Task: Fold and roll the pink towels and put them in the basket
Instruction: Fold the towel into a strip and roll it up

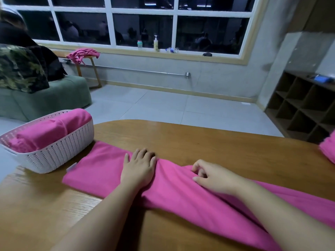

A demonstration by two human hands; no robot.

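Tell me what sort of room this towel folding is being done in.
Probably a lounge or common room, not a laundry. A green sofa with a leaf-print cushion stands left of the wooden table, a big white-framed window fills the far wall, and open cubby shelves stand at right.

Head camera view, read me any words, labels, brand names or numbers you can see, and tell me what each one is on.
No text can be read.
Pump bottle on the windowsill: label too small and blurred.
Small bottle beside it: no legible print.
White tag on the pink towel: looks blank, too small to tell.
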